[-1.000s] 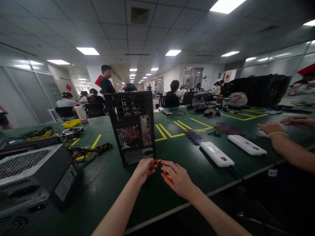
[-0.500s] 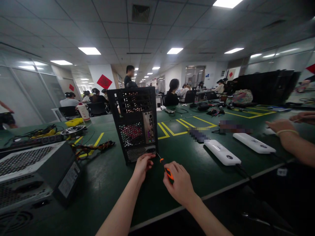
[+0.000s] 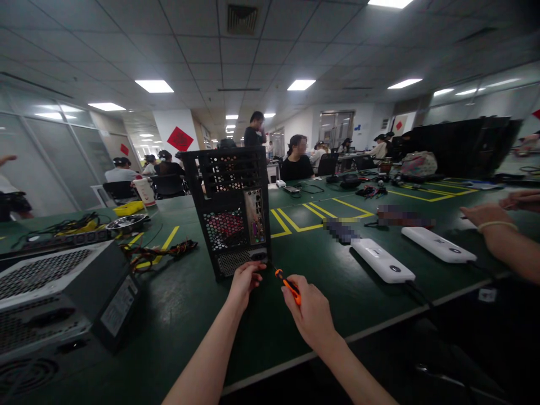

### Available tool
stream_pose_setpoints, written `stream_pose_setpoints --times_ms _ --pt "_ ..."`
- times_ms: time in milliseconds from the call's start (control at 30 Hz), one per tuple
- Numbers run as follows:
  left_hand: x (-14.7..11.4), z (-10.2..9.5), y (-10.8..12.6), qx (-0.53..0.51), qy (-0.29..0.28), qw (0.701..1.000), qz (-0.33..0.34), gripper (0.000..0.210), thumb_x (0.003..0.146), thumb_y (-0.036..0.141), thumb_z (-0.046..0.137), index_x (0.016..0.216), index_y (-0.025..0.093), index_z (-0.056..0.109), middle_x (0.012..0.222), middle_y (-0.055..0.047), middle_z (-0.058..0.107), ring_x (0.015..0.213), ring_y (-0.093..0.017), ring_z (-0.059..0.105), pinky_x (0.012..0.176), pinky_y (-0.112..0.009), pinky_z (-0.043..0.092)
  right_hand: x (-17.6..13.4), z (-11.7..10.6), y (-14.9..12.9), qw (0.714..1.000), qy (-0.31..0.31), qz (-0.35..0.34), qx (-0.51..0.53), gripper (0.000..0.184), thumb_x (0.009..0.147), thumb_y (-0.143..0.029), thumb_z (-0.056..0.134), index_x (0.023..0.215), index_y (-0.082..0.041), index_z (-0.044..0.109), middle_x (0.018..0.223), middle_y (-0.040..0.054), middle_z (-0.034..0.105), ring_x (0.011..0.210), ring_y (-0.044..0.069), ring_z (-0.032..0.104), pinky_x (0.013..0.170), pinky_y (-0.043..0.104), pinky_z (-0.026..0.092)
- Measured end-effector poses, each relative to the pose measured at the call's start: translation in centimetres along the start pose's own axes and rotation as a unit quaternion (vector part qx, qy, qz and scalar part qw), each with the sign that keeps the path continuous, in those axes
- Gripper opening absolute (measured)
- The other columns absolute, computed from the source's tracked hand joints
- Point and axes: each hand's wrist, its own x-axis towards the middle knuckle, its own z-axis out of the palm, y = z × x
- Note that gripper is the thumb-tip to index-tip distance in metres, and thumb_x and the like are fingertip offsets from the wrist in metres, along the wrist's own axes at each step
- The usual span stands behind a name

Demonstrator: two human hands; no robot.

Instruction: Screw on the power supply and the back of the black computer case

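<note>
A black computer case [image 3: 237,209] stands upright on the green table, its back panel with ports and vents facing me. At its lower right corner, my left hand [image 3: 244,281] has thumb and fingers pinched together close to the edge. Whatever lies between those fingertips is too small to make out. My right hand [image 3: 310,310] is wrapped round the handle of an orange and black screwdriver [image 3: 291,287]. Its thin shaft points up and left toward the same corner, near my left fingertips. I cannot tell whether the tip touches anything.
At the left sits a grey power supply [image 3: 63,298], with bundled cables [image 3: 169,253] and a metal bowl [image 3: 126,224] behind it. Two white power banks [image 3: 382,261] lie on the right. A co-worker's hands [image 3: 493,216] are at the far right. Yellow tape marks the table [image 3: 236,343].
The screwdriver's handle has tilted and shifted slightly right with my right hand. My left hand stays at the case corner. In the background, a standing person has moved right.
</note>
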Motion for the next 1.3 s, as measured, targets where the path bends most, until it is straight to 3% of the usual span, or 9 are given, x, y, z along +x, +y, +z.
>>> stream_pose_setpoints --times_ms 200,333,433,567,700,800,967,1133,1300 --pt "-0.05 0.09 -0.03 0.003 0.001 1.0 0.006 0.021 0.066 0.016 0.05 0.085 0.011 0.058 0.085 -0.01 0.064 0.044 -0.004 0.047 0.039 -0.016 0.03 -0.12 0.57 0.22 0.996 0.03 -0.079 0.037 0.019 0.082 -0.016 0.04 0.101 -0.016 0.042 0.096 0.011 0.051 0.089 0.02 0.054 0.073 0.034 0.047" --pt "-0.01 0.25 -0.04 0.0 0.005 1.0 0.008 0.021 0.066 0.015 0.05 0.084 0.01 0.058 0.084 -0.01 0.064 0.044 -0.004 0.046 0.038 -0.016 0.029 -0.32 0.59 0.55 0.992 0.042 -0.119 0.013 0.016 0.082 -0.014 0.04 0.095 -0.018 0.049 0.095 0.0089 0.053 0.089 0.019 0.054 0.078 0.036 0.046" --pt "-0.01 0.26 -0.04 0.0 0.009 1.0 0.005 0.021 0.066 0.015 0.049 0.085 0.01 0.058 0.083 -0.009 0.064 0.044 -0.004 0.046 0.039 -0.017 0.029 -0.32 0.33 0.61 0.995 0.052 -0.087 0.017 0.016 0.085 -0.019 0.039 0.096 -0.019 0.051 0.092 0.0077 0.053 0.084 0.017 0.055 0.072 0.031 0.048" --pt "-0.02 0.15 -0.08 0.003 0.005 1.0 0.006 0.023 0.066 0.016 0.05 0.086 0.01 0.058 0.085 -0.01 0.064 0.044 -0.004 0.047 0.039 -0.017 0.03 -0.14 0.11 0.32 1.0 0.013 -0.017 0.006 0.02 0.087 -0.025 0.036 0.099 -0.019 0.05 0.089 0.0071 0.048 0.07 0.015 0.055 0.06 0.029 0.048" --pt "0.07 0.06 -0.18 0.005 0.001 1.0 0.011 0.022 0.067 0.016 0.049 0.087 0.01 0.058 0.086 -0.01 0.064 0.044 -0.004 0.047 0.039 -0.017 0.03 -0.2 0.36 0.03 0.999 0.009 -0.04 0.001 0.024 0.083 -0.02 0.038 0.105 -0.016 0.044 0.101 0.0112 0.045 0.079 0.018 0.055 0.065 0.032 0.049" --pt "0.11 0.08 -0.19 0.004 0.001 1.0 0.011 0.022 0.067 0.017 0.05 0.086 0.01 0.058 0.086 -0.01 0.064 0.044 -0.004 0.047 0.039 -0.017 0.03 -0.39 0.57 0.08 0.998 0.015 -0.065 -0.008 0.022 0.084 -0.019 0.036 0.105 -0.016 0.043 0.097 0.0103 0.047 0.079 0.017 0.056 0.064 0.03 0.049" --pt "-0.03 0.13 -0.08 0.004 0.002 1.0 0.003 0.022 0.067 0.017 0.051 0.087 0.01 0.057 0.086 -0.01 0.064 0.044 -0.004 0.047 0.039 -0.017 0.03 -0.35 0.34 0.13 0.999 0.008 -0.023 -0.048 0.02 0.088 -0.026 0.034 0.099 -0.017 0.048 0.086 0.006 0.051 0.064 0.014 0.057 0.056 0.026 0.047" --pt "-0.04 0.06 -0.06 0.007 -0.008 1.0 0.003 0.023 0.068 0.018 0.051 0.089 0.01 0.057 0.089 -0.011 0.064 0.045 -0.004 0.047 0.039 -0.016 0.03 -0.25 0.39 -0.06 0.998 0.013 -0.05 -0.023 0.022 0.084 -0.021 0.037 0.103 -0.016 0.046 0.099 0.0103 0.049 0.075 0.016 0.057 0.064 0.029 0.049" --pt "-0.17 0.17 0.16 0.021 -0.005 1.0 -0.011 0.026 0.068 0.018 0.051 0.092 0.01 0.056 0.092 -0.011 0.064 0.044 -0.003 0.047 0.039 -0.015 0.03 -0.4 0.57 0.13 0.998 0.007 -0.052 -0.033 0.022 0.086 -0.021 0.036 0.105 -0.015 0.045 0.093 0.0085 0.051 0.075 0.015 0.057 0.063 0.028 0.049"
